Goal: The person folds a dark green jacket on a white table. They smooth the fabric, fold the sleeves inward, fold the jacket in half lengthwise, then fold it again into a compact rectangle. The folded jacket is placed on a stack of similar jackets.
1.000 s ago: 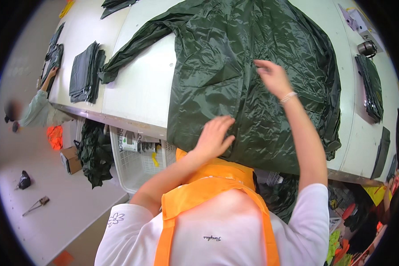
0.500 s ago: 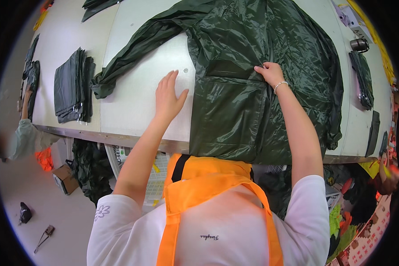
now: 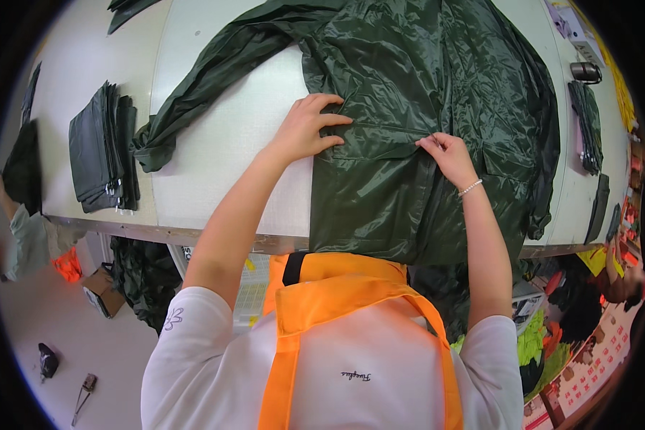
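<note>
A shiny dark green jacket [image 3: 369, 204] lies spread on the white table [image 3: 229, 158], its lower hem at the near table edge and one sleeve [image 3: 201, 86] stretched out to the left. My left hand [image 3: 309, 131] is at the jacket's left side, fingers spread and curved over the end of a pocket flap [image 3: 380, 143]. The thumb and forefinger of my right hand [image 3: 448, 154] pinch the fabric at the flap's other end, beside the front opening. My right palm is partly turned out of sight.
Folded dark green garments [image 3: 100, 154] are stacked on the left, and another folded pile [image 3: 586, 125] lies at the right near a dark cup [image 3: 585, 72]. Below the table hangs bunched dark green fabric [image 3: 145, 276]. A co-worker's sleeve [image 3: 25, 240] shows at far left.
My left hand has moved right from the bare table onto the jacket's side. My right hand has shifted slightly nearer, still pinching fabric, and the pocket flap now lies lower.
</note>
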`<state>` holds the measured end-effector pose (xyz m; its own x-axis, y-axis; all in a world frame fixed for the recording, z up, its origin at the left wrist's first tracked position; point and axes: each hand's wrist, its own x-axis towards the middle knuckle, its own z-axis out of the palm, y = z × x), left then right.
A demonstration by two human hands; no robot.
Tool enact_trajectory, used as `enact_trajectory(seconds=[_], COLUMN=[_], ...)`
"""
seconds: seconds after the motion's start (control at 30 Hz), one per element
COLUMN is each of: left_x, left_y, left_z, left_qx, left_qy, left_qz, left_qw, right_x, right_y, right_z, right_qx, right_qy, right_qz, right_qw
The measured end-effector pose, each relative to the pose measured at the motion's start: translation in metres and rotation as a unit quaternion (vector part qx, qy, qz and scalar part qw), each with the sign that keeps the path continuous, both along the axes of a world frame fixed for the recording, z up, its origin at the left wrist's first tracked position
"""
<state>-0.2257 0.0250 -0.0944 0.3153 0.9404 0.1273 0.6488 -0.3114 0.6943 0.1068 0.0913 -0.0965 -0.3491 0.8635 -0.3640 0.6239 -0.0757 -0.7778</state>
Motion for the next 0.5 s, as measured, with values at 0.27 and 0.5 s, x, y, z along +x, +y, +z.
enact_trajectory(seconds=[0.27, 0.5], left_x=[-0.002, 0.001], left_y=[0.026, 0.031], left_z=[-0.02, 0.0], left_qx=[-0.07, -0.287], left_qy=[-0.145, -0.122], left_qz=[0.05, 0.142], left_qw=[0.986, 0.939], right_x=[-0.021, -0.093], right_y=[0.028, -0.024], right_z=[0.003, 0.05], right_qx=[-0.029, 0.247], right_qy=[0.105, -0.025], right_qz=[-0.253, 0.015], right_qw=[0.961, 0.969])
